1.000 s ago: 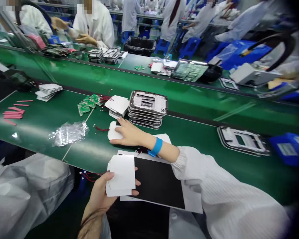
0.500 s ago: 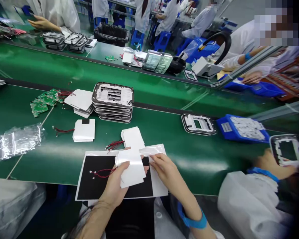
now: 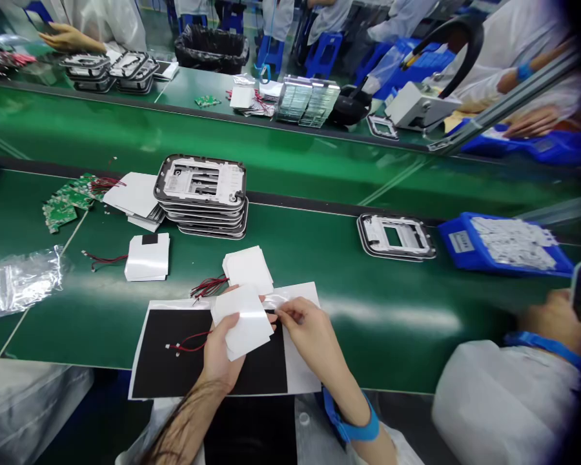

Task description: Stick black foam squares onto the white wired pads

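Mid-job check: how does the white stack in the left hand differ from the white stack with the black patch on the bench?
The held stack is gripped in the left hand over the black sheet; the patched stack lies on the green bench. The held stack's visible top is plain white; the patched stack has a black patch at its far edge. Both are white, with red wires trailing left.
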{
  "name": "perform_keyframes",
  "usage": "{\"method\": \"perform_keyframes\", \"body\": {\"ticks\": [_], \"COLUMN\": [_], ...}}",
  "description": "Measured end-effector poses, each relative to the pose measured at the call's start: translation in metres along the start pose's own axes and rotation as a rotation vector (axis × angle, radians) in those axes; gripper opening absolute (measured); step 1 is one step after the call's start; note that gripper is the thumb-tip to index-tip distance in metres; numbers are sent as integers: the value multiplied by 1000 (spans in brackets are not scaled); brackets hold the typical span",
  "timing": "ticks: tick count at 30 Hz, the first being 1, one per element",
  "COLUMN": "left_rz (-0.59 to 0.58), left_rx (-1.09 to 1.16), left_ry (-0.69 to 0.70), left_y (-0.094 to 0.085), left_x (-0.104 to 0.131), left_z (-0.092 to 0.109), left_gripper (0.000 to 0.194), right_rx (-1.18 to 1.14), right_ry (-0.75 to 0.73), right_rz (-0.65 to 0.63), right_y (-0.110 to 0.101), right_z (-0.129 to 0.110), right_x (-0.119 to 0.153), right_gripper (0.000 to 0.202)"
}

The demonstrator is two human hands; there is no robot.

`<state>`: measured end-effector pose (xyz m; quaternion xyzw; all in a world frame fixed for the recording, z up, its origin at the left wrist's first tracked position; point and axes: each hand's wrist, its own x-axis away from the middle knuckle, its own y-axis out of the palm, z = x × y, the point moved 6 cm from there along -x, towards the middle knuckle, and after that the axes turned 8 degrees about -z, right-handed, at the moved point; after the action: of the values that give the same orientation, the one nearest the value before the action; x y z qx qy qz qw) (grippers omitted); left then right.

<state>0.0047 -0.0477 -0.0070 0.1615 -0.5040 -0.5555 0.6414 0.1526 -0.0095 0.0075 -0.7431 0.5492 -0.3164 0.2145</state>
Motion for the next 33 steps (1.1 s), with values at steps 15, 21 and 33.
{"method": "perform_keyframes", "body": {"ticks": [15,21,33], "left_rz": [13,5,-269], "left_rx": [35,8,11], "left_ry": [16,46,-118], "left_y": [0,5,26], "left_x": [2,4,23], "left_z": [3,8,3], "left_gripper": [64,67,78], "right_rx": [-220,-299,-696], "right_ry": [-121,-93,-27], "right_rz": [29,38,72], "right_y": [7,3,-50], "right_z": [7,15,-12], "right_x": [13,10,41], "right_gripper": [18,16,14]}}
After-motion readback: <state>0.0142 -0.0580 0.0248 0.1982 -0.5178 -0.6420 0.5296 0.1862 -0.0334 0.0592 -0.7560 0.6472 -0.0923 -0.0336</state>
